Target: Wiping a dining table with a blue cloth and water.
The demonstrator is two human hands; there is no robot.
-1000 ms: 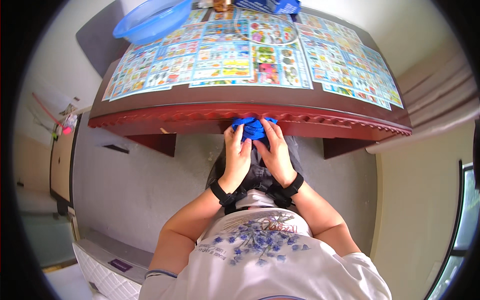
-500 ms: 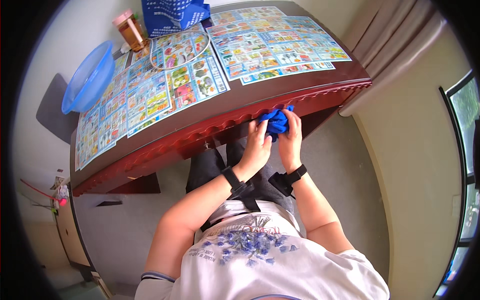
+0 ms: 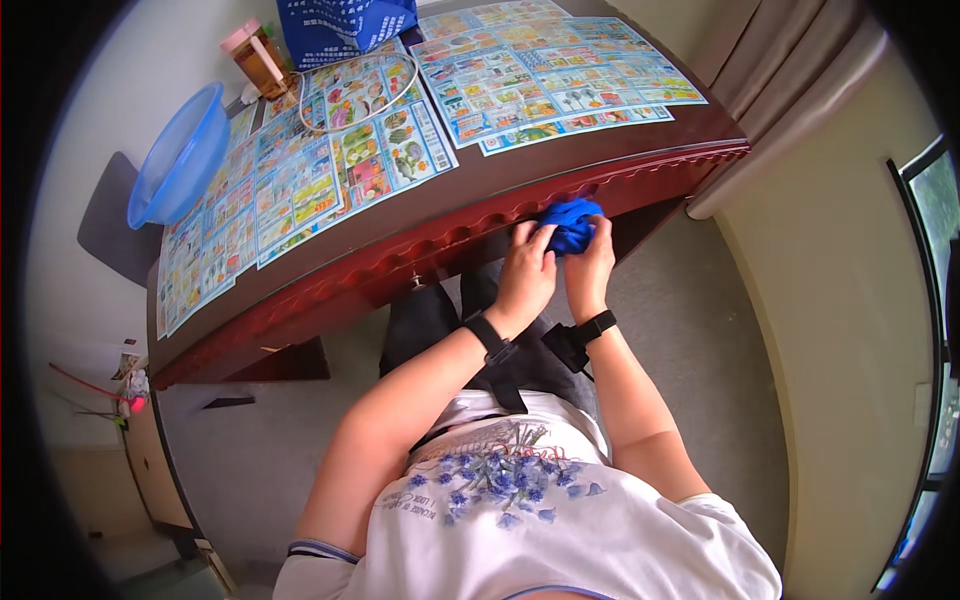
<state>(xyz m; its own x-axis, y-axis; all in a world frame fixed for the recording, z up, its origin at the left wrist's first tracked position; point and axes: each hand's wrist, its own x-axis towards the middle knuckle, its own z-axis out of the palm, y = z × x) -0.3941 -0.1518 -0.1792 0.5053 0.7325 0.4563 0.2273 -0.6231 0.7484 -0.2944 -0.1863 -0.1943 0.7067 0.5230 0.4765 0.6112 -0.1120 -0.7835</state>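
left hand [image 3: 527, 280] and right hand [image 3: 588, 268] shifted right along surface [image 3: 440, 198] front edge, with crumpled blue cloth [image 3: 571, 228]. cloth bunched between both hands, fingers [image 3: 543, 238] clamped on it, just at the edge. pink-lidded bottle [image 3: 262, 70] holds brown liquid. blue basin [image 3: 200, 158] tilted in view. blue bag [image 3: 345, 32] cut off at top, contents hidden. some right fingertips hard to make out.
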